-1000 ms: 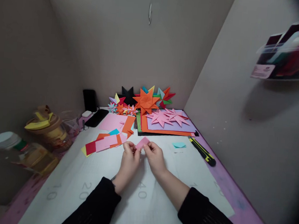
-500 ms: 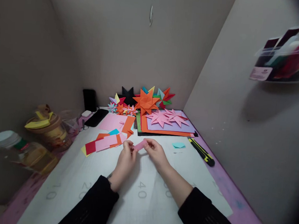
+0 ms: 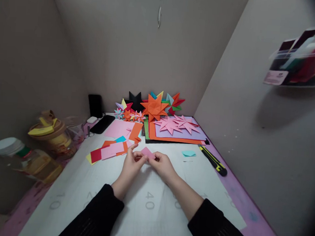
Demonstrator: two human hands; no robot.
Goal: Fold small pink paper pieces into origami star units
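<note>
A small folded pink paper piece (image 3: 148, 153) sits between both my hands, just above the white cutting mat (image 3: 138, 208). My left hand (image 3: 130, 164) pinches its left end with thumb and fingers. My right hand (image 3: 162, 165) pinches its right end. Both wrists rest low over the mat near its middle. A scatter of pink, red, orange and yellow paper squares (image 3: 109, 150) lies just left of my hands.
Folded paper stars (image 3: 154, 106) and stacked coloured sheets (image 3: 172, 132) fill the back of the table. A yellow-black utility knife (image 3: 213, 160) and a small blue paper (image 3: 189, 153) lie at right. Phone (image 3: 102, 124), jars and tape (image 3: 45, 134) stand at left.
The pink piece has been turned and lowered from a raised tilt to lie flatter between the fingertips. Both hands shifted slightly away from me.
</note>
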